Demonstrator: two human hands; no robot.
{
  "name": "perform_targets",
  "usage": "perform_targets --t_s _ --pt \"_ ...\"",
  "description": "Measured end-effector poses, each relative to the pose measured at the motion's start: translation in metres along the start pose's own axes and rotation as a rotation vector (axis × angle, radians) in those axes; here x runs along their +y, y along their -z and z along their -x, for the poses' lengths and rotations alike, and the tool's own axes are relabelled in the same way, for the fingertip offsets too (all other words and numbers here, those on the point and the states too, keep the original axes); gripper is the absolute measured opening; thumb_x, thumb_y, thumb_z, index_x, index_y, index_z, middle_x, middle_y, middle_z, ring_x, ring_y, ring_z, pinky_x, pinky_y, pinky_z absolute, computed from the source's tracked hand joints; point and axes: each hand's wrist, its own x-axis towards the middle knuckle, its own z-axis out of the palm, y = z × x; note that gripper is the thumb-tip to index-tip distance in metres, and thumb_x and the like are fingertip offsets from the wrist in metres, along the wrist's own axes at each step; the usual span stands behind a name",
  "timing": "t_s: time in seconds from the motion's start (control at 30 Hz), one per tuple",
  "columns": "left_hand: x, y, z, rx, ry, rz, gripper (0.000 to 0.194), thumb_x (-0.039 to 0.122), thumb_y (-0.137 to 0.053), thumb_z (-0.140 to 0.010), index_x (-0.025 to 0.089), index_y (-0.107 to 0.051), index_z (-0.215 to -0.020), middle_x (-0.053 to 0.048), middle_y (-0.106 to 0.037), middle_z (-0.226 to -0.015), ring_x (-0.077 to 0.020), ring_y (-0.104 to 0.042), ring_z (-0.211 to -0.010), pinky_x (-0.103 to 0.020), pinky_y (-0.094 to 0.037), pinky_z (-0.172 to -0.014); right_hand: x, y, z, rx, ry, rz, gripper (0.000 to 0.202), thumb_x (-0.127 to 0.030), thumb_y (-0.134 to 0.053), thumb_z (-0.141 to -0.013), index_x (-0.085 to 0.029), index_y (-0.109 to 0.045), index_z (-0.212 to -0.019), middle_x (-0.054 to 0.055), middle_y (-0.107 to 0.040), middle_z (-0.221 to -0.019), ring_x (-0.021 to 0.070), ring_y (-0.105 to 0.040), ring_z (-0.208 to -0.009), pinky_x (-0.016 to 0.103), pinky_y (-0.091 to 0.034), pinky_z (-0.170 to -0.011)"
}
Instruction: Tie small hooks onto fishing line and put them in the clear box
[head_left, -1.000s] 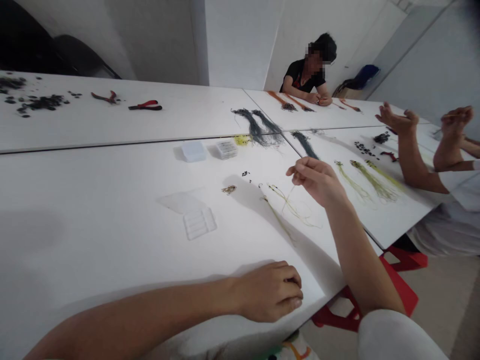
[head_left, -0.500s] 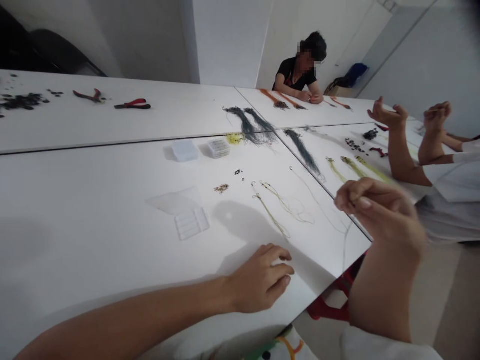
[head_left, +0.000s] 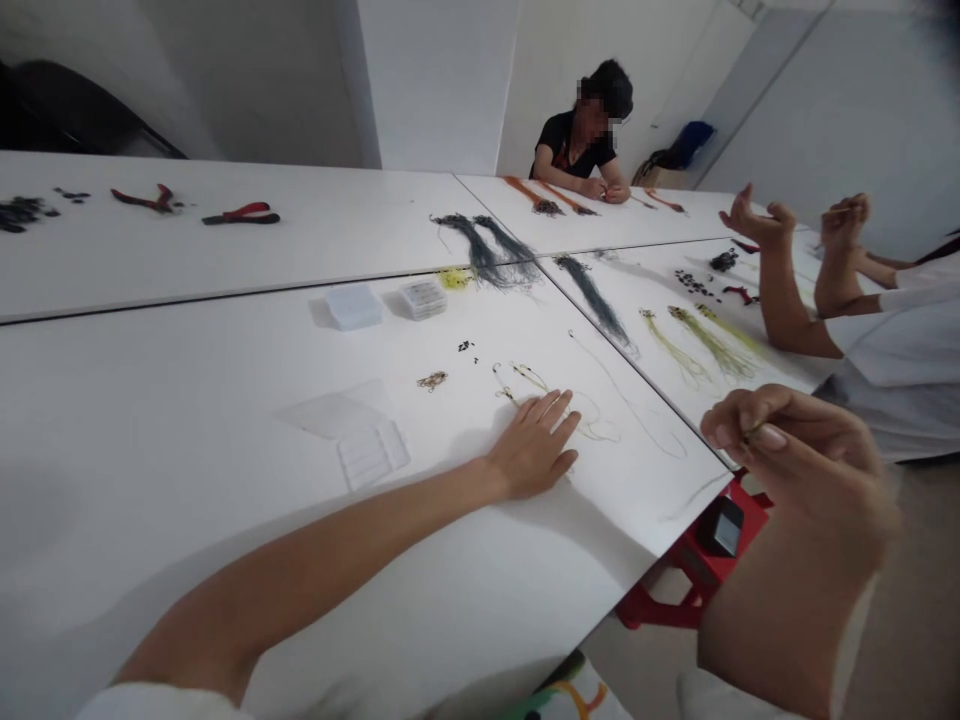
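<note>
My left hand [head_left: 534, 448] lies flat with its fingers spread over green fishing-hook leaders [head_left: 531, 376], partly hiding them. At the right, above the table's edge, my right hand [head_left: 802, 455] is raised, thumb and fingertips pinched on a tiny greenish-brown thing [head_left: 753, 432] too small to name. A faint, blurred line [head_left: 701, 497] shows below it. Another thin leader [head_left: 624, 385] lies stretched out between the hands. Just beyond my left hand are a small heap of bronze-coloured hooks [head_left: 433, 380] and several tiny black pieces [head_left: 466, 346].
An open clear compartment box [head_left: 373, 455] and closed plastic boxes [head_left: 354, 308] stand on the white table [head_left: 150, 420]. Dark line bundles [head_left: 596, 300], green bundles [head_left: 709, 340] and pliers [head_left: 241, 214] lie farther off. Co-workers [head_left: 892, 330] sit rightward and opposite; a phone [head_left: 726, 527] rests on a red stool [head_left: 679, 580].
My left hand has moved forward and spread flat over the leaders. My right hand, still pinched, appears slightly lower and farther right. The view has shifted a little, bringing the phone into sight.
</note>
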Motion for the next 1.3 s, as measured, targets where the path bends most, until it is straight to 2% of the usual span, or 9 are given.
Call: perform_targets --t_s 0.17,0.47,0.67,0.73,0.83,0.93,1.03,1.13,1.3 --pt "-0.002 -0.011 -0.024 -0.089 0.037 -0.056 0.054 0.045 -0.035 -0.099 0.010 -0.040 -0.141 -0.019 -0.030 -0.155 -0.0345 -0.018 -0.146 -0.056 -0.011 -0.118 0.000 0.010 -0.002 0.045 -0.029 0.032 0.002 -0.022 -0.069 -0.081 -0.022 -0.069 -0.082 0.007 -0.053 -0.071 0.0211 -0.051 -0.069 0.035 -0.033 -0.052" --pt "0.011 -0.003 0.022 -0.067 0.019 -0.044 0.054 0.045 -0.031 -0.101 0.011 -0.038 -0.142 -0.018 -0.030 -0.155 -0.0319 -0.018 -0.147 -0.056 -0.006 -0.119 0.006 0.005 -0.019 0.024 -0.029 0.063 0.003 -0.021 -0.072 -0.079 -0.019 -0.070 -0.080 0.007 -0.055 -0.068 0.0196 -0.053 -0.068 0.033 -0.035 -0.053" --pt "0.014 -0.001 0.013 -0.077 -0.023 -0.030 0.056 0.047 -0.030 -0.100 0.015 -0.031 -0.146 -0.018 -0.018 -0.160 -0.0294 -0.012 -0.149 -0.053 -0.006 -0.120 0.005 0.012 -0.035 0.044 -0.040 0.139 0.007 -0.022 -0.074 -0.077 -0.019 -0.069 -0.081 0.007 -0.061 -0.073 0.0168 -0.053 -0.065 0.030 -0.037 -0.053" --pt "0.015 -0.002 0.005 -0.084 -0.025 -0.032 0.058 0.048 -0.031 -0.100 0.013 -0.033 -0.145 -0.021 -0.021 -0.158 -0.0320 -0.013 -0.148 -0.055 -0.007 -0.119 0.019 0.008 -0.055 -0.020 -0.074 0.220 0.008 -0.025 -0.073 -0.078 -0.018 -0.069 -0.079 0.006 -0.062 -0.072 0.0146 -0.052 -0.063 0.028 -0.038 -0.054" --pt "0.018 -0.003 -0.003 -0.085 -0.022 -0.045 0.057 0.048 -0.033 -0.099 0.010 -0.038 -0.142 -0.023 -0.034 -0.151 -0.0351 -0.022 -0.145 -0.057 -0.008 -0.117 0.060 -0.011 -0.095 -0.135 -0.154 0.459 0.014 -0.029 -0.069 -0.077 -0.016 -0.069 -0.079 0.003 -0.064 -0.068 0.0131 -0.053 -0.061 0.026 -0.041 -0.056" --pt "0.022 -0.004 0.001 -0.062 -0.039 -0.052 0.050 0.045 -0.035 -0.099 0.012 -0.044 -0.136 -0.020 -0.043 -0.146 -0.0328 -0.029 -0.142 -0.055 -0.008 -0.118 0.107 -0.039 -0.128 -0.145 -0.187 0.674 0.015 -0.028 -0.063 -0.076 -0.014 -0.068 -0.075 0.003 -0.064 -0.062 0.0131 -0.054 -0.055 0.025 -0.041 -0.053" --pt "0.025 -0.002 0.011 -0.061 -0.052 -0.058 0.048 0.043 -0.036 -0.099 0.013 -0.045 -0.135 -0.018 -0.042 -0.147 -0.0319 -0.029 -0.142 -0.054 -0.008 -0.118 0.141 -0.063 -0.144 -0.111 -0.156 0.755 0.013 -0.025 -0.062 -0.074 -0.014 -0.069 -0.073 0.004 -0.067 -0.065 0.0152 -0.058 -0.061 0.026 -0.042 -0.059" --pt "0.028 0.001 0.020 -0.085 -0.070 -0.061 0.048 0.042 -0.035 -0.099 0.012 -0.045 -0.136 -0.018 -0.040 -0.148 -0.0316 -0.026 -0.143 -0.053 -0.008 -0.118 0.155 -0.074 -0.149 -0.070 -0.126 0.830 0.010 -0.022 -0.062 -0.074 -0.015 -0.069 -0.072 0.005 -0.069 -0.070 0.0170 -0.060 -0.066 0.028 -0.043 -0.065" --pt "0.032 0.003 0.028 -0.102 -0.098 -0.041 0.048 0.041 -0.035 -0.100 0.012 -0.045 -0.136 -0.019 -0.036 -0.151 -0.0322 -0.024 -0.145 -0.054 -0.008 -0.118 0.152 -0.075 -0.147 -0.042 -0.095 0.907 0.013 -0.024 -0.062 -0.077 -0.016 -0.071 -0.080 0.006 -0.071 -0.075 0.0184 -0.062 -0.070 0.029 -0.043 -0.068"
